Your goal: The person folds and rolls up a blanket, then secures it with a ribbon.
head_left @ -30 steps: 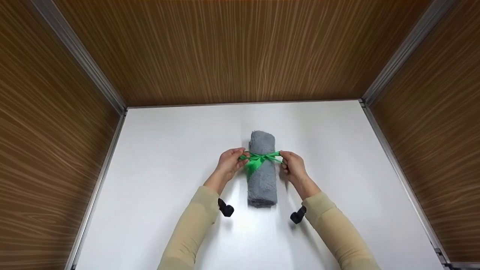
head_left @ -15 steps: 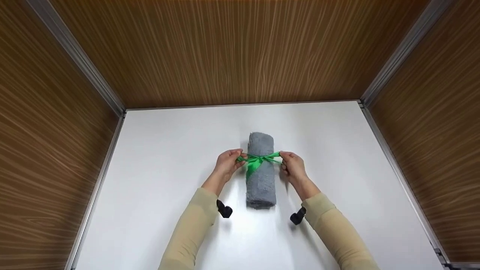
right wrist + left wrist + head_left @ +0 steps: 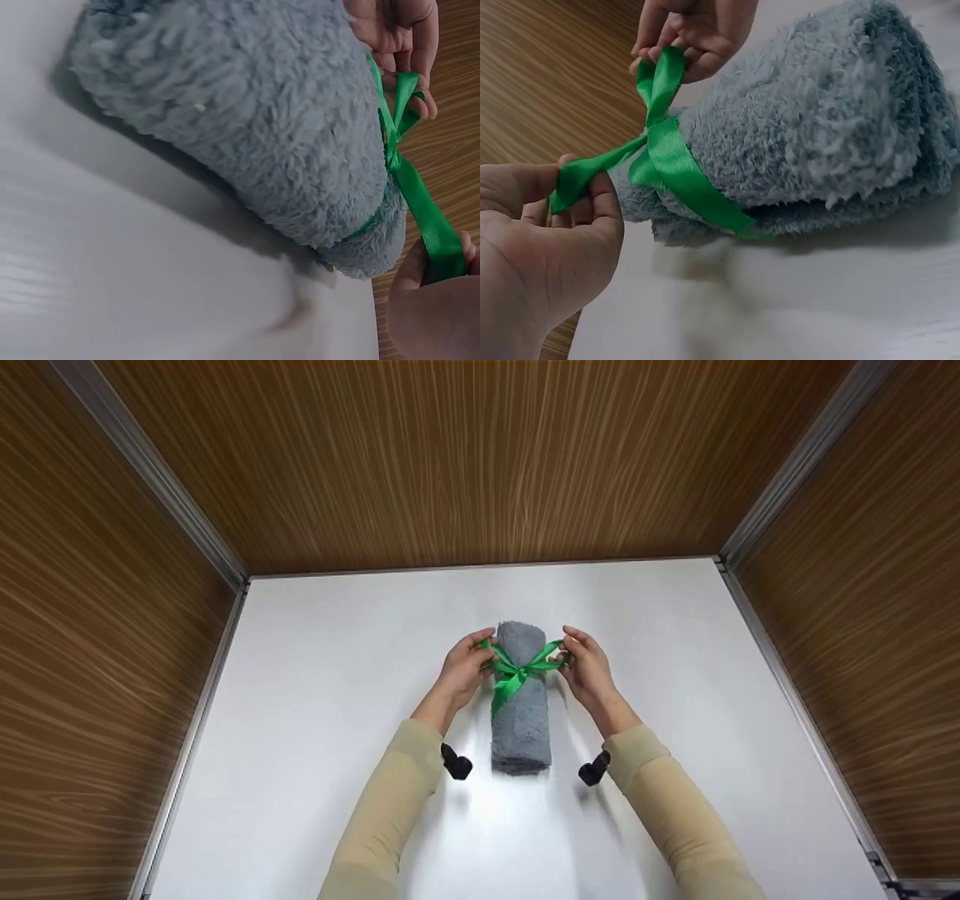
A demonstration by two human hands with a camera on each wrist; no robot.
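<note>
So the rolled towel (image 3: 520, 712) is a fuzzy plain grey and the ribbon (image 3: 517, 673) around it is bright, shiny green. Desk (image 3: 315, 697) is flat white, the walls (image 3: 480, 465) are brown streaky woodgrain, and the sleeves (image 3: 390, 810) are pale beige.

No legible text, labels or numbers anywhere

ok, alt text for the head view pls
Two hands, left hand and right hand, each pinch a loop of a green ribbon tied round a rolled grey towel. The towel lies on a white table walled by wood-grain panels.
</note>
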